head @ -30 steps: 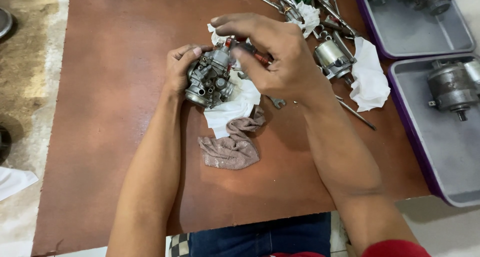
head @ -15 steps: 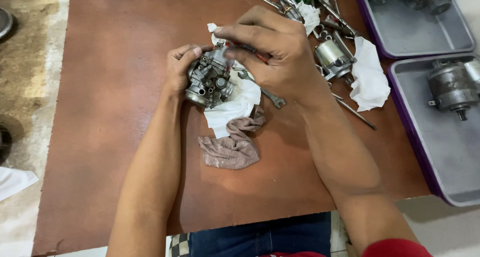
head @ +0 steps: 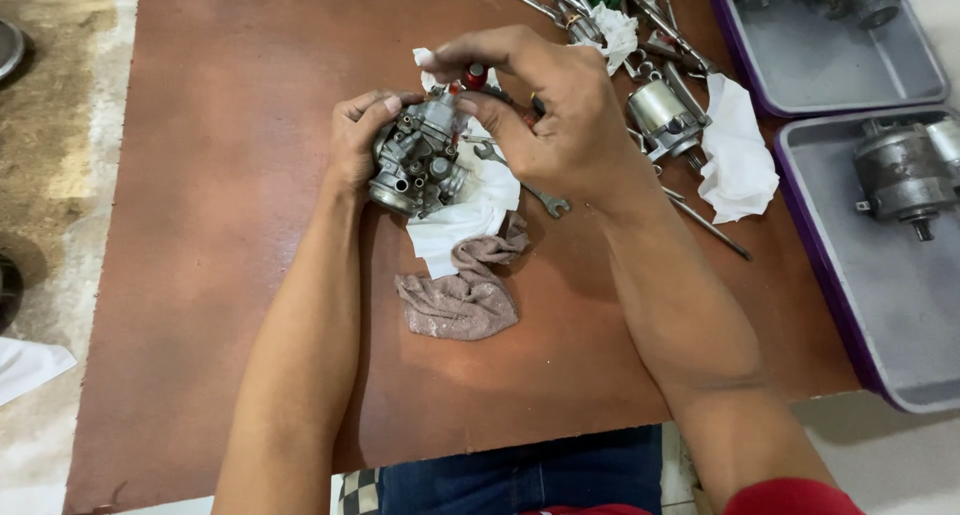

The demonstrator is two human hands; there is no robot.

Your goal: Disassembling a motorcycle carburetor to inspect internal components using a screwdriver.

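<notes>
My left hand (head: 355, 145) gripped the small metal carburetor (head: 418, 160) from its left side, holding it just above the white paper towel (head: 470, 215) near the middle of the brown table (head: 230, 275); my right hand (head: 545, 120) arched over the top of it, fingers pinched narrow around a red-handled screwdriver (head: 475, 75) whose tip met the carburetor's upper face; compared with a second earlier, the right hand had shifted a little and the red handle showed more plainly between thumb and forefinger, which I judged to mean the tool was being turned on a screw, though the screw itself was hidden; a small wrench (head: 525, 187) lay on the towel just beside the carburetor; a crumpled grey-pink rag (head: 460, 300) lay nearer my edge; toward the far right corner sat loose tools, a metal cylinder (head: 662, 115) and another white cloth (head: 738, 160); two grey trays (head: 850, 275) at the right edge held motor parts.
</notes>
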